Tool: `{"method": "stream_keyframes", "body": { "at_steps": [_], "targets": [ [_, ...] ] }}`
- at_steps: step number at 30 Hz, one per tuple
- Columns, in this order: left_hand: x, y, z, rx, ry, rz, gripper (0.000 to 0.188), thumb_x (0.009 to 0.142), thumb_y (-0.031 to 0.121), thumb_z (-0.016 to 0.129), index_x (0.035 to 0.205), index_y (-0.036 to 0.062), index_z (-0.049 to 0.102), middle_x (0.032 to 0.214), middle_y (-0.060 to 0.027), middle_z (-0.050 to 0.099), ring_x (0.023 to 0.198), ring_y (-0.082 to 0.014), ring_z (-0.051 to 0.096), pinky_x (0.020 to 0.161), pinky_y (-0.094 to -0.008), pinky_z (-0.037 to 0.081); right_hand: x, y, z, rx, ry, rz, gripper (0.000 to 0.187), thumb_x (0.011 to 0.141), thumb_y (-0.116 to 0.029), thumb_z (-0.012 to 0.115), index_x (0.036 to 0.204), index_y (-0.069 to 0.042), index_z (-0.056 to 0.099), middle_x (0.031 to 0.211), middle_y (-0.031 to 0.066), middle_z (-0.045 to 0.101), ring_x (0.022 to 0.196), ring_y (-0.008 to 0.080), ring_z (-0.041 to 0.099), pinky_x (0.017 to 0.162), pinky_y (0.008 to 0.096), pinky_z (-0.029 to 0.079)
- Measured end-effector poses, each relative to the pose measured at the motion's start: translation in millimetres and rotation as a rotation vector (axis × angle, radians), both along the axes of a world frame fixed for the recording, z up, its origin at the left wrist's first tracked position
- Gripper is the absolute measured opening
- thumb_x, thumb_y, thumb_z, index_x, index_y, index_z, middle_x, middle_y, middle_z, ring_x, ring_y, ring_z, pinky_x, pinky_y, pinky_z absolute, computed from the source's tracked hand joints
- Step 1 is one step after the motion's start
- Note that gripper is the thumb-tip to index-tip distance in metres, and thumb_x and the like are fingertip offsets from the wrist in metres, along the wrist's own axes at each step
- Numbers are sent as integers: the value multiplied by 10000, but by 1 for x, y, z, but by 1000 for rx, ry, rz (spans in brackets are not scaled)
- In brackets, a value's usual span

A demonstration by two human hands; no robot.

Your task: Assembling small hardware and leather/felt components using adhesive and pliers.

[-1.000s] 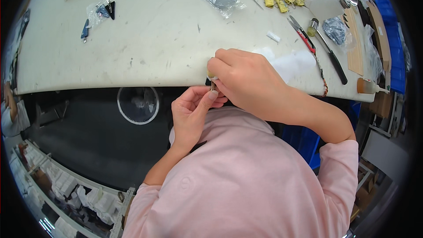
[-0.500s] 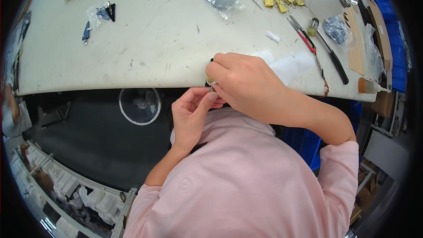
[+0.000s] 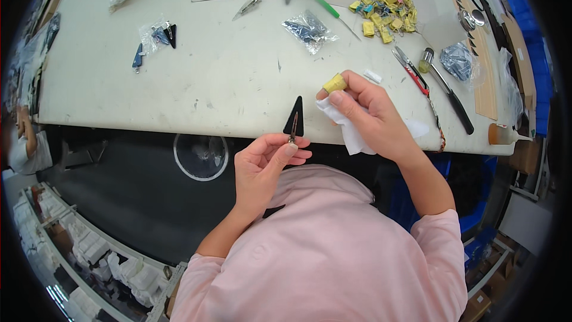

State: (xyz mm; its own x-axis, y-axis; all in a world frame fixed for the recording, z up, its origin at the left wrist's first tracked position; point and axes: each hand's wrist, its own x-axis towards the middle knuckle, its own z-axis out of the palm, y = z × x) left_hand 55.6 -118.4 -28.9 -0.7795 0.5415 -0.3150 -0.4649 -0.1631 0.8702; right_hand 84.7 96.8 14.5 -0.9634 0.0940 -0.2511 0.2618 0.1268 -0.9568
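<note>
My left hand point(image 3: 266, 162) pinches the lower metal end of a black triangular hair clip point(image 3: 295, 117) between thumb and fingers. The clip points upward at the table's near edge, its metal strip facing me. To the right, my right hand point(image 3: 370, 112) is closed on a white cloth point(image 3: 353, 130) that hangs below the fingers. A yellow piece point(image 3: 335, 83) sits at the index fingertip and seems wrapped round it. The two hands are apart.
On the white table point(image 3: 208, 83) lie a pile of yellow-wrapped clips point(image 3: 387, 12), a green-handled awl point(image 3: 325, 5), red-handled scissors point(image 3: 411, 71) and a black-handled hammer point(image 3: 444, 80). More dark clips point(image 3: 170, 36) lie at left. An amber bottle point(image 3: 503, 135) is near the right corner.
My right hand has moved away from the left hand to the right and now has the white cloth. The black hair clip, hidden before, shows in my left hand. The view has shifted.
</note>
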Motion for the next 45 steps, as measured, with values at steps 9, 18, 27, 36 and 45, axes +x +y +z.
{"method": "stream_keyframes", "body": {
  "at_steps": [9, 18, 27, 36, 45],
  "targets": [
    [6, 0, -2, -90, -12, 8, 172, 941, 68, 594, 1042, -66, 633, 979, -203, 695, 817, -241, 710, 728, -306, 591, 4, 2, -13, 422, 284, 77, 168, 862, -103, 641, 1002, -12, 615, 902, 100, 599, 790, 212, 599, 704, 288, 462],
    [8, -3, -14, -103, -34, 22, 183, 937, 53, 613, 1057, -84, 632, 972, -164, 695, 851, -209, 700, 754, -288, 585, -8, -34, -21, 557, 458, 209, 151, 746, -38, 677, 856, -26, 575, 830, 108, 547, 787, 291, 567, 666, 379, 467],
    [6, 0, -20, -78, 10, 31, 184, 935, 77, 618, 1026, -81, 641, 930, -175, 699, 813, -220, 704, 730, -297, 586, -10, -36, -17, 637, 448, 248, 142, 738, -33, 674, 816, -21, 556, 821, 104, 541, 812, 294, 558, 666, 389, 469],
    [-21, 1, 13, 10, 220, -39, 180, 974, 80, 542, 1070, -67, 580, 962, -200, 681, 838, -237, 699, 750, -315, 579, -12, 17, 1, 269, 236, -241, 132, 910, -107, 618, 966, 12, 627, 903, 73, 666, 784, 107, 583, 730, 235, 450],
    [-64, 37, 29, 25, 382, -339, 175, 983, 89, 537, 1080, -55, 561, 998, -141, 681, 931, -182, 674, 845, -296, 545, -11, 23, 13, 2, 108, -128, 209, 903, -204, 670, 884, 3, 646, 765, -25, 589, 720, 19, 483, 628, 202, 395]
  ]
}}
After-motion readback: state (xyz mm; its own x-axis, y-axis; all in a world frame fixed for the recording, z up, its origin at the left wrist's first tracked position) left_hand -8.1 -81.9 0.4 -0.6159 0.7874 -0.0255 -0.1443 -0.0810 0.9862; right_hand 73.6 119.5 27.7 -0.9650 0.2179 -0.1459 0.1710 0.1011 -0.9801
